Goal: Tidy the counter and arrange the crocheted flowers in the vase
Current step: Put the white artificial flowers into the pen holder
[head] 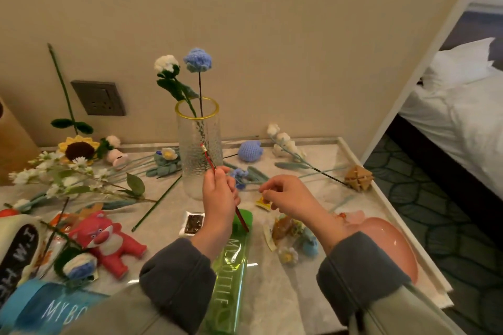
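Now, the vase (pixel 190 174), ribbed clear glass with a yellow rim, stands upright mid-counter toward the far wall. Two stems are in it: a white crocheted flower (pixel 166 63) on the left and a blue crocheted flower (pixel 198 58) on the right, both heads well above the rim. The left hand (pixel 219 196), just in front of the vase, grips a thin red stick (pixel 208 158); the stick's upper end lies across the vase wall and its lower end points down over the green bottle (pixel 231 280), which lies flat on the counter (pixel 272 294) between the two sleeves. The right hand (pixel 288 197) has its fingers curled with the tips drawn together just above a small yellow packet (pixel 263 202); cannot tell whether they pinch anything. Loose flowers on the counter: a sunflower (pixel 79 149) at far left against the wall, a spray of small white blossoms (pixel 54 171) near it, a bare green stem (pixel 156 204) left of the vase, a small blue flower (pixel 239 174) between the hands and the vase, a blue bud (pixel 249 150) right of the vase, and a white bell sprig (pixel 283 141) further right. A red bear toy (pixel 109 239) lies near left and a pink dish (pixel 389 242) near right. A wooden puzzle ball (pixel 358 178) sits at the right edge.
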`<state>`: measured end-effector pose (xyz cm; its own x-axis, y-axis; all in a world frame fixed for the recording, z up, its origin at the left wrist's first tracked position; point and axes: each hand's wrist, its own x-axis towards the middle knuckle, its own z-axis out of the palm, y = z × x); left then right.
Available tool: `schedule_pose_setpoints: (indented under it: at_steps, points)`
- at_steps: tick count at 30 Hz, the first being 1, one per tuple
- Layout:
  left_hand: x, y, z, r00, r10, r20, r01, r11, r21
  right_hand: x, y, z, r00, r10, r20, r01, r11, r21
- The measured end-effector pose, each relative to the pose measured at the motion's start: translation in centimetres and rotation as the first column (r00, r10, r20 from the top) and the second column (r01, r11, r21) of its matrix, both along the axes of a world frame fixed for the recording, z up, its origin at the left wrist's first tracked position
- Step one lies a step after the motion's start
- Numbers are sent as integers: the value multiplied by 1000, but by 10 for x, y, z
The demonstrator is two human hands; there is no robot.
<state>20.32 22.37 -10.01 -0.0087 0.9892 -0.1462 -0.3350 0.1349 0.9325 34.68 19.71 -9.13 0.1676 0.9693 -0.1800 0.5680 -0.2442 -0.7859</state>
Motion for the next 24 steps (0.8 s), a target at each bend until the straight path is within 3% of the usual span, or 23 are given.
schedule_pose_setpoints:
  at_steps: [11, 24]
  points:
    - [-53, 5, 16, 988, 98, -121, -95, 995, 26, -70, 20, 25, 988, 138, -70, -134, 989, 58]
    - [-191, 37, 47, 959, 175, -223, -157, 983, 96, -233, 90, 76, 927, 323, -192, -251, 913, 322]
